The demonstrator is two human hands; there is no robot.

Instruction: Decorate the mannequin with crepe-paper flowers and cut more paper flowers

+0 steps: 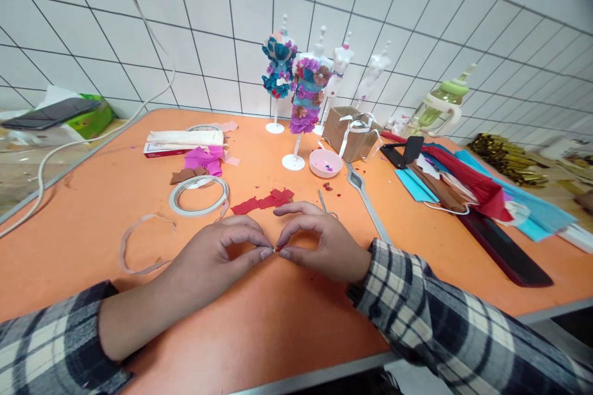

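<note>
My left hand (231,247) and my right hand (319,241) meet above the orange table, thumb and forefinger of each pinched together. Between the fingertips is a tiny red and whitish piece (277,250), mostly covered and too small to make out fully. Just beyond lie strips of red crepe paper (264,202). A pair of scissors (322,200) lies partly hidden behind my right hand. To the left are a roll of double-sided tape (175,203) and a curled strip of peeled tape backing (123,247).
Small mannequins stand at the back, one dressed in purple and blue paper (306,95). Near them are a pink bowl (325,163) and a cardboard box (351,134). Magenta paper (204,160) lies left; coloured paper sheets (482,179) and a dark phone (504,250) lie right.
</note>
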